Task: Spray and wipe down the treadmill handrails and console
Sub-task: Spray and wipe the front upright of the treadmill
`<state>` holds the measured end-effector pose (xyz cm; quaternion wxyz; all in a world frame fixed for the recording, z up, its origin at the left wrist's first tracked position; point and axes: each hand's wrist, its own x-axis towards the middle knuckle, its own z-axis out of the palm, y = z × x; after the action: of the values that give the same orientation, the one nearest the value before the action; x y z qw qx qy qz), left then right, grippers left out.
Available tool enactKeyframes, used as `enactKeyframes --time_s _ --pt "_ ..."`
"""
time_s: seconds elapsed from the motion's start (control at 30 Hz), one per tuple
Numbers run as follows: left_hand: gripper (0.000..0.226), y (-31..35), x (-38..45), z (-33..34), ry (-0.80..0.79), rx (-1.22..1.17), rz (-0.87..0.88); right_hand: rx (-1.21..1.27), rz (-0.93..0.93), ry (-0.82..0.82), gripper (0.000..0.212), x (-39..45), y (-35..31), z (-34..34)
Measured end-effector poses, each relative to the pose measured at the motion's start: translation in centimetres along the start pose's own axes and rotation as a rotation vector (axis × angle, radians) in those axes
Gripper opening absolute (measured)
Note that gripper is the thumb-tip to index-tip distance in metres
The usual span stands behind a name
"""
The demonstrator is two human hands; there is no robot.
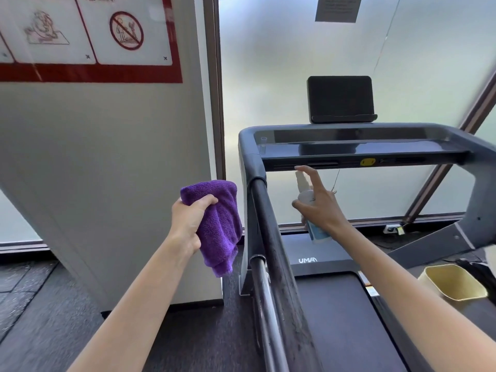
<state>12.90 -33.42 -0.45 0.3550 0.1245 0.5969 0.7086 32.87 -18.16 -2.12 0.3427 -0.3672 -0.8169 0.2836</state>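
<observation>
- Handrail (271,237), the left one of the treadmill (349,318), runs between my two hands; its long axis goes from the console (362,146) corner down and toward me, out of the bottom edge of view.
- My right hand (319,205) sits just right of the rail, fingers (306,170) wrapped round a spray bottle (308,200), with the forefinger raised over the nozzle. The nozzle seems to point left, at the rail's upper end, just below the console's underside.
- My left hand (188,221) is just left of the rail, outside the frame, clenched on a bunched purple cloth (220,224) that hangs clear of the rail without touching it.
- I judge this to be the spraying step on this rail. The wipe would then fall to the cloth hand, which is about as near the rail as the bottle hand and only needs to cross rightward and run along the rail's length.
- A second, shinier bar (264,291) lies just beside and under the rail on the left; the cloth could catch there.
- Around: a black screen (341,99) stands on top of the console, a yellow tab (367,162) on its front edge, a yellow bin (453,281) at the right of the belt, a white pillar with a red sign (88,73) at left.
- The right rail is not visible from here.
</observation>
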Motion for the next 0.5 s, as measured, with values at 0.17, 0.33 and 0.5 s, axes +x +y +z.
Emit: enactKeyframes --time_s 0.17,0.33,0.5 --pt "0.032 0.2 0.3 -0.5 0.013 0.003 0.011 -0.075 -0.060 0.004 0.064 0.3 -0.2 0.4" --pt "0.033 0.3 0.5 -0.4 0.005 0.001 0.009 -0.094 -0.050 -0.046 0.063 1.0 -0.2 0.7" --pt "0.031 0.3 0.7 -0.1 -0.005 0.002 0.010 -0.134 -0.067 -0.029 0.058 1.1 -0.2 0.7"
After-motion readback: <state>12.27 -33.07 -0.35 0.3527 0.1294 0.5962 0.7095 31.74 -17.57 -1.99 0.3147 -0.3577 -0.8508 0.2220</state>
